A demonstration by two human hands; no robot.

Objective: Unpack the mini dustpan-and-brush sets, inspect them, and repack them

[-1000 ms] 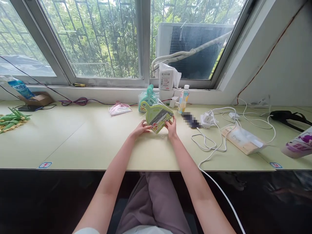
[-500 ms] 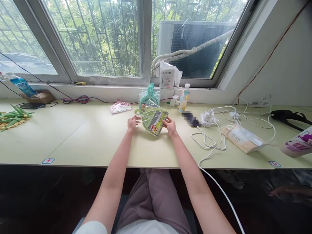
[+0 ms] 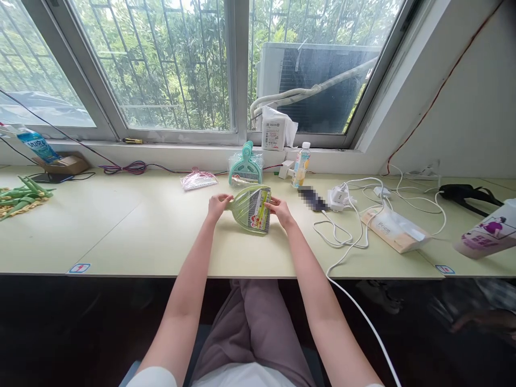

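A small light-green dustpan with a grey-bristled brush point(image 3: 250, 210), a colourful label on it and clear plastic around it, is held over the near middle of the table. My left hand point(image 3: 219, 206) pinches the end of its handle. On the other side, my right hand point(image 3: 279, 211) grips the bristle edge between thumb and fingers. Just behind stands a similar teal dustpan and brush set point(image 3: 246, 165) in clear wrapping. A flat pink-and-white item in a clear bag point(image 3: 199, 179) lies to its left.
A drink bottle point(image 3: 301, 165), a charger point(image 3: 339, 198) with white cables and a tissue pack point(image 3: 397, 230) are on the right, with a tumbler point(image 3: 486, 231) beyond. Green plant stalks point(image 3: 24, 198) lie far left. One white cable hangs over the table's front edge.
My left hand has closed on the handle, where its fingers were apart before. The tilted green set has been turned level, its bristle side now facing right.
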